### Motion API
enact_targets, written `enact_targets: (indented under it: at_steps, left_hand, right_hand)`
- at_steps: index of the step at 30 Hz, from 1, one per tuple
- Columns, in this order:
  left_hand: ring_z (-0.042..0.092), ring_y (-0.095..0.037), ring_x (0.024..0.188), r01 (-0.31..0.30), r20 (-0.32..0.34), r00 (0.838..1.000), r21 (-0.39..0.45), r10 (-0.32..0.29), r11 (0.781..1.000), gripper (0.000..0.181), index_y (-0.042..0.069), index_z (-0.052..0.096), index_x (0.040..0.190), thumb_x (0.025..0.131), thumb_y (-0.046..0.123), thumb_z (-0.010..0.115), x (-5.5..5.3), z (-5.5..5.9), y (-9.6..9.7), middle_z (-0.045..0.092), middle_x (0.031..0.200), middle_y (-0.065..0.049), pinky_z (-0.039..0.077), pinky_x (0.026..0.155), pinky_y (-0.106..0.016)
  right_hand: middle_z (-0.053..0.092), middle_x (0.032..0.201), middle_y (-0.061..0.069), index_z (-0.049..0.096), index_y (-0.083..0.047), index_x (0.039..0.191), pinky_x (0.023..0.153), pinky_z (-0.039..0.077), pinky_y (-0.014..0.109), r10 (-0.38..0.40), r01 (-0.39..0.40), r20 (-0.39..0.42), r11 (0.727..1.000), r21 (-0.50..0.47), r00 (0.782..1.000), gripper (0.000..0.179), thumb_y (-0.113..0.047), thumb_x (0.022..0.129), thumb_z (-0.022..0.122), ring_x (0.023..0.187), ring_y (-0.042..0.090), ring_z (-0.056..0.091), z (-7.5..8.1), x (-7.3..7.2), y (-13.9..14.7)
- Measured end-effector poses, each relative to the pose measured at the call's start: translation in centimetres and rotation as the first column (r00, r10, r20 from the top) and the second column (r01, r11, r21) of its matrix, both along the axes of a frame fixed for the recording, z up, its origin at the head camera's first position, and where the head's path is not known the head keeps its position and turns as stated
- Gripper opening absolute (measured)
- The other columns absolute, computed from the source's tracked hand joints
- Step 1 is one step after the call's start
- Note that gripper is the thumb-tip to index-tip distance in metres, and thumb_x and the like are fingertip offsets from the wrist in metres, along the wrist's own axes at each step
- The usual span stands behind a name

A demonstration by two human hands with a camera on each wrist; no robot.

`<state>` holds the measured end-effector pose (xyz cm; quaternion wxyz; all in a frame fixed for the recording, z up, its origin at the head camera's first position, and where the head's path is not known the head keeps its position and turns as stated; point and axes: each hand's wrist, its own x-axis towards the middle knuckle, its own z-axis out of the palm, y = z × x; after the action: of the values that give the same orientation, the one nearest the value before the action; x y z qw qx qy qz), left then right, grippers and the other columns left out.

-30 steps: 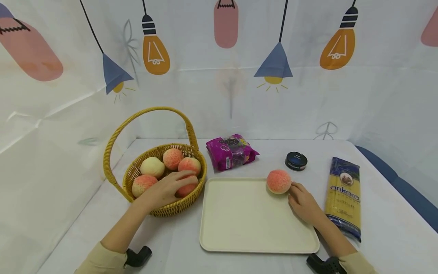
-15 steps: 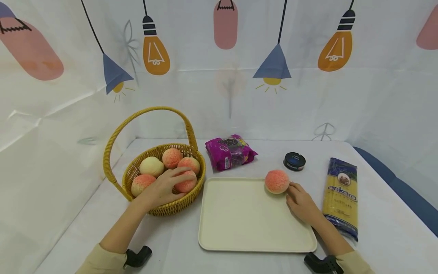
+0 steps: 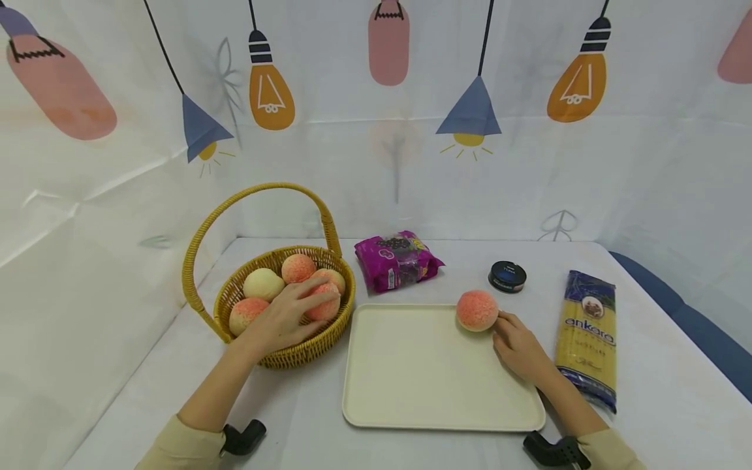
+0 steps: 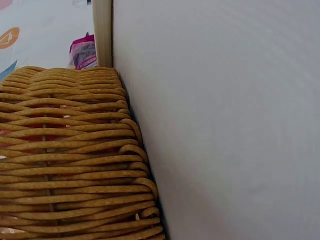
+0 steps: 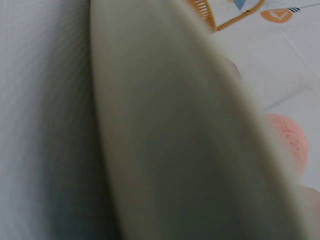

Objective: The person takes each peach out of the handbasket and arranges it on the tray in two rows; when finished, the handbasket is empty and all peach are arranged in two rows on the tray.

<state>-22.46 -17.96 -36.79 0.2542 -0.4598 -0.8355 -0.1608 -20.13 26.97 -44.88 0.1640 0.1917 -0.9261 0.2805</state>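
1. Head: shows left grip [image 3: 288, 320] curled about a peach [image 3: 326, 309] at the right side of the basket [image 3: 296, 358], fingers spread over it. Shows right grip [image 3: 518, 348] loosely extended at the right of a second peach [image 3: 477, 311] in the tray's [image 3: 435, 378] far right corner; can't tell if touching.
2. Same view, handling: looks light, probably foam with rough fuzz. Shouldn't slip; might dent or scuff. Hold at the widest part, squeeze lightly, avoid dragging neighbours.
3. Left wrist: shows basket weave, purple packet [image 4: 83, 52] beyond. Can't tell left grip here.
4. Right wrist: blurred. Shows mostly tray, second peach at right. Can't tell right grip here.
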Motion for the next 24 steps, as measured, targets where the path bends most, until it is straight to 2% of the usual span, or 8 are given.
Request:
enact_targets:
  at_steps: [7, 12, 19, 24]
  left_hand:
    - [0.046, -0.033, 0.114, -0.057, 0.055, 0.997, 0.003, 0.057, 0.998, 0.049, 0.017, 0.06, 0.118, 0.072, 0.009, 0.076, 0.8, 1.5, 1.1, 0.043, 0.135, -0.013, 0.039, 0.09, -0.048]
    - [0.046, -0.033, 0.114, -0.085, 0.103, 0.991, 0.022, 0.082, 0.996, 0.045, 0.019, 0.06, 0.118, 0.076, 0.009, 0.073, 1.0, 2.4, 2.0, 0.042, 0.135, -0.012, 0.039, 0.092, -0.047]
    - [0.047, -0.033, 0.114, -0.08, 0.133, 0.989, 0.062, 0.071, 0.995, 0.048, 0.019, 0.058, 0.121, 0.075, 0.013, 0.074, 0.8, 3.3, 4.4, 0.04, 0.136, -0.01, 0.039, 0.093, -0.046]
    - [0.053, -0.027, 0.106, -0.03, 0.1, 0.995, 0.066, 0.023, 0.997, 0.048, 0.017, 0.057, 0.121, 0.076, 0.016, 0.074, 0.5, 3.5, 6.8, 0.041, 0.134, -0.011, 0.043, 0.089, -0.04]
  right_hand:
    - [0.047, 0.122, 0.027, 0.051, 0.012, 0.12, 0.092, 0.037, 0.054, 0.003, -0.003, 0.008, 1.0, 0.003, 1.0, 0.037, 0.003, 0.084, 0.054, 0.112, 0.045, 0.046, 0.0, 0.1, 0.0]
    - [0.047, 0.121, 0.027, 0.05, 0.013, 0.119, 0.092, 0.036, 0.055, 0.003, -0.003, 0.004, 1.0, 0.005, 1.0, 0.037, 0.003, 0.084, 0.054, 0.112, 0.045, 0.045, 0.3, 0.1, 0.0]
    - [0.046, 0.123, 0.027, 0.05, 0.013, 0.12, 0.092, 0.036, 0.055, -0.002, 0.002, 0.016, 1.0, -0.001, 1.0, 0.037, 0.002, 0.085, 0.053, 0.113, 0.045, 0.045, 0.1, -0.1, 0.2]
    - [0.046, 0.124, 0.025, 0.05, 0.012, 0.121, 0.092, 0.037, 0.054, 0.001, -0.001, 0.02, 1.0, 0.006, 1.0, 0.038, 0.0, 0.085, 0.053, 0.114, 0.043, 0.045, -0.2, -0.2, 0.2]
